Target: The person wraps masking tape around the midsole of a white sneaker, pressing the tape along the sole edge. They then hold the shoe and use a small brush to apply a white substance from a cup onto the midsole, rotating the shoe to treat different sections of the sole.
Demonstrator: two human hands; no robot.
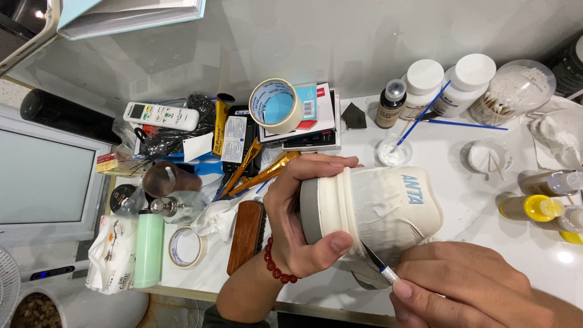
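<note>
My left hand point(297, 225) grips the heel end of a white sneaker point(382, 209) held sideways over the white table point(449, 225). Pale masking tape wraps the shoe's upper. A red bead bracelet point(274, 267) circles that wrist. My right hand point(461, 285) comes in from the lower right and pinches a thin brush point(379, 265) with a metal ferrule. The dark brush tip touches the shoe's lower side just below my left thumb.
A masking tape roll point(276, 104) stands on a stack of cards. Wooden brushes point(258, 170), a remote control point(161, 115), another tape roll point(185, 248), white bottles point(464, 82), a cotton swab jar point(516, 91), yellow paint bottles point(531, 208) and small white dishes point(393, 152) crowd the table.
</note>
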